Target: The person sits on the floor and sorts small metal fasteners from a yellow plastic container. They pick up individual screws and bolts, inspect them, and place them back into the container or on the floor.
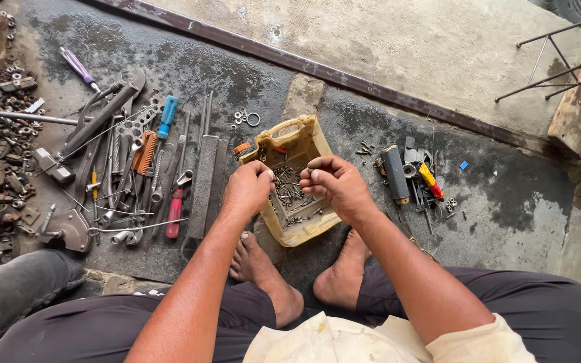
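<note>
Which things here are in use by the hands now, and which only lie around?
In use: left hand, right hand, yellow cut-open container, small screws inside it.

Lying about: blue-handled screwdriver, red-handled tool, washers, black cylinder.

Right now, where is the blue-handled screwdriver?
In the head view, the blue-handled screwdriver lies on the floor among the spread-out tools, beyond and to the left of the left hand, beside an orange-handled wire brush.

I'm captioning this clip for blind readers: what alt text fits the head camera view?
A seated person's left hand and right hand pick through small screws in a cut-open yellow plastic container on a grimy floor. Wrenches and screwdrivers lie spread to the left.
</note>
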